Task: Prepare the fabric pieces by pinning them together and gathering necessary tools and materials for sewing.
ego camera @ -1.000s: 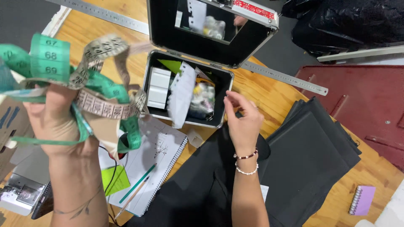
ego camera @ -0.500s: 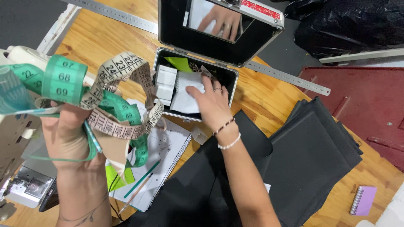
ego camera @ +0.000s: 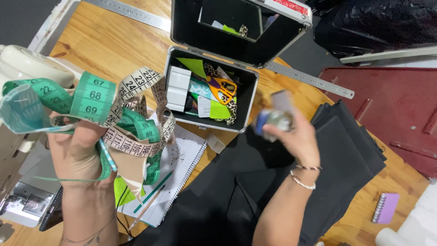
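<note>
Blurred small pack (ego camera: 276,117), blue and grey, pinched in right hand (ego camera: 291,136) just right of open black case (ego camera: 248,102), above black fabric (ego camera: 337,150). Left hand (ego camera: 77,152) fisted round tangled green and white tape measures (ego camera: 109,114). Case holds white box (ego camera: 177,89), orange scissors (ego camera: 223,89). Bare wood at table's top left.

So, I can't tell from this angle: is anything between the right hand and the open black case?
Nothing visible. The right hand, gripping a small blurred object, hangs just right of the open black case, above the black fabric. The left hand holds the measuring tapes off on the case's other side.
</note>
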